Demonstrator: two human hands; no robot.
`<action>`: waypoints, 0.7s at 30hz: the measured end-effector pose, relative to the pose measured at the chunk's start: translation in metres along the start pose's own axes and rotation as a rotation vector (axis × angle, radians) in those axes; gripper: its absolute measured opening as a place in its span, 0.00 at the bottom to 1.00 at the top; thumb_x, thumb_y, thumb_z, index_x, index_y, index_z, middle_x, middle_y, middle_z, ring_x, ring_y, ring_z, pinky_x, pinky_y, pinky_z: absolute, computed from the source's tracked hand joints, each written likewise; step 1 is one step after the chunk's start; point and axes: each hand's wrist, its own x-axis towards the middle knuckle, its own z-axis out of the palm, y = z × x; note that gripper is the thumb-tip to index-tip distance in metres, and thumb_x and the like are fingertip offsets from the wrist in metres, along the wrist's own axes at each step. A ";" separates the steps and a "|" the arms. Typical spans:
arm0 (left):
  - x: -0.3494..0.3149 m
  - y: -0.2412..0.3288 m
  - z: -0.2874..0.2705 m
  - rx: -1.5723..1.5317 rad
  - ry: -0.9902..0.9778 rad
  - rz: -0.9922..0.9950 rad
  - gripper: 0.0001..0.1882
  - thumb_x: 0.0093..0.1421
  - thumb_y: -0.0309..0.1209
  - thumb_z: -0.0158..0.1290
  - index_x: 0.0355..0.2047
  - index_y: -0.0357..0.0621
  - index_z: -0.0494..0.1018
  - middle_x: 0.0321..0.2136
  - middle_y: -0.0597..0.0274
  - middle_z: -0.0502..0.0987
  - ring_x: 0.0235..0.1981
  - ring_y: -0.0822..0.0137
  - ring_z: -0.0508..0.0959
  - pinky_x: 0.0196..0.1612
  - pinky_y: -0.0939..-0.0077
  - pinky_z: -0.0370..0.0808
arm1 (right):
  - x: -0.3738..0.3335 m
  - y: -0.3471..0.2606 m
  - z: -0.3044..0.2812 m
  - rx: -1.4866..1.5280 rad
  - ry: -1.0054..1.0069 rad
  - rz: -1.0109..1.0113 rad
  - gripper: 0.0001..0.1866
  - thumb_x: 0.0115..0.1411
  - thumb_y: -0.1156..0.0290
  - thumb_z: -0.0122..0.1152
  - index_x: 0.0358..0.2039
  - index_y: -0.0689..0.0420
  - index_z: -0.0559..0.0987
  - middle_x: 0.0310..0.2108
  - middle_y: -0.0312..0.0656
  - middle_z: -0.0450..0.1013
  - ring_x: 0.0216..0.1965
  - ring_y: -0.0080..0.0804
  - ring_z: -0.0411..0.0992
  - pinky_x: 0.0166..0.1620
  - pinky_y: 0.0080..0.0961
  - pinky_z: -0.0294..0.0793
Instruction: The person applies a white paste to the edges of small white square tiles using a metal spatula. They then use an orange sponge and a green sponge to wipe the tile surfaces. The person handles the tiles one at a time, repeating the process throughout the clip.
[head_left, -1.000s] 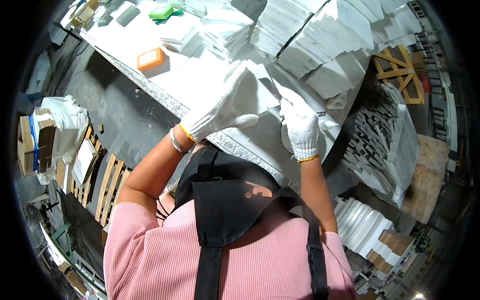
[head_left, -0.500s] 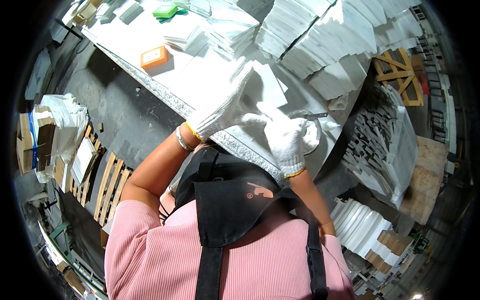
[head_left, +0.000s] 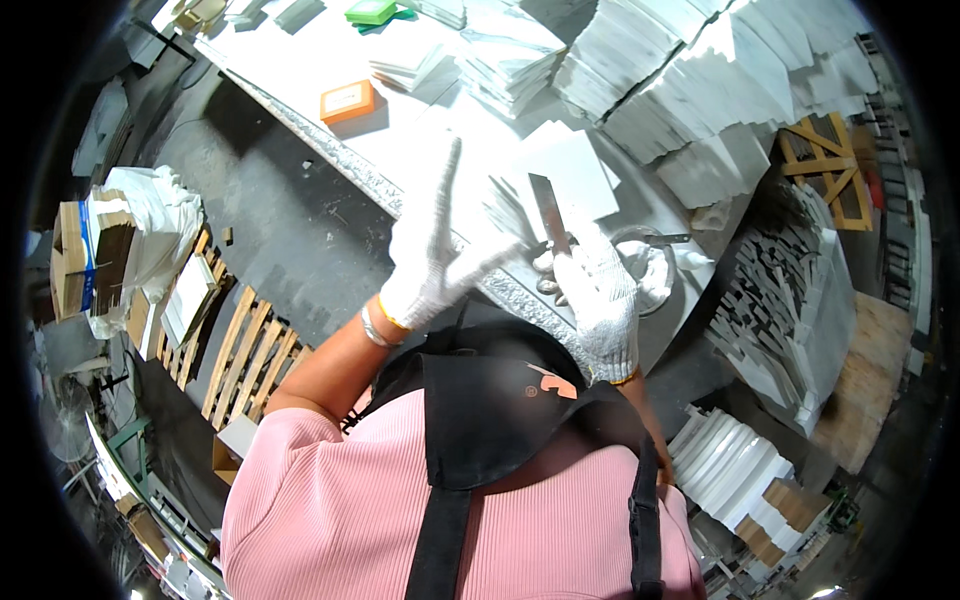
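My left hand (head_left: 432,255), in a white knitted glove, is held over the near edge of the work table (head_left: 385,150). Its fingers are stretched and spread, with nothing in them. My right hand (head_left: 603,305), gloved alike, grips a narrow flat metal scraper (head_left: 547,208), whose blade points up and away from me. Just beyond the blade lie white square tiles (head_left: 572,168), loosely overlapped. Beside my right hand stands a round bowl (head_left: 655,292) with white material in it. A second flat metal tool (head_left: 668,239) rests across its rim.
An orange box (head_left: 347,102) sits near the table's left edge, a green block (head_left: 371,12) farther back. Tile stacks (head_left: 508,60) and marble-patterned slabs (head_left: 690,120) fill the far side. Pallets (head_left: 250,350) lie on the floor at left; stone strips (head_left: 765,290) are piled at right.
My hands have moved apart. The scraper now shows raised in my right hand; it was not visible before. My left hand has drawn back toward me, and the whole view has shifted slightly.
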 end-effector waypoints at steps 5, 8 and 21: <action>-0.009 0.005 0.018 0.056 0.088 0.058 0.56 0.48 0.46 0.72 0.68 0.29 0.55 0.66 0.31 0.59 0.66 0.35 0.63 0.66 0.52 0.63 | -0.010 0.002 0.015 -0.241 -0.103 -0.243 0.29 0.65 0.82 0.51 0.68 0.60 0.66 0.41 0.44 0.79 0.35 0.19 0.75 0.39 0.16 0.74; -0.017 -0.005 0.008 0.166 0.151 0.083 0.49 0.48 0.32 0.70 0.68 0.34 0.57 0.66 0.34 0.60 0.65 0.37 0.64 0.65 0.52 0.65 | -0.013 -0.007 0.019 -0.109 -0.086 -0.056 0.29 0.65 0.83 0.49 0.68 0.59 0.66 0.39 0.44 0.80 0.36 0.20 0.76 0.42 0.18 0.75; -0.028 0.033 -0.031 -0.780 -0.351 -0.803 0.10 0.62 0.29 0.61 0.39 0.33 0.80 0.40 0.59 0.80 0.41 0.72 0.78 0.47 0.76 0.74 | -0.010 -0.001 0.033 -0.151 -0.262 -0.219 0.30 0.57 0.84 0.60 0.62 0.59 0.73 0.45 0.51 0.80 0.38 0.28 0.81 0.41 0.23 0.80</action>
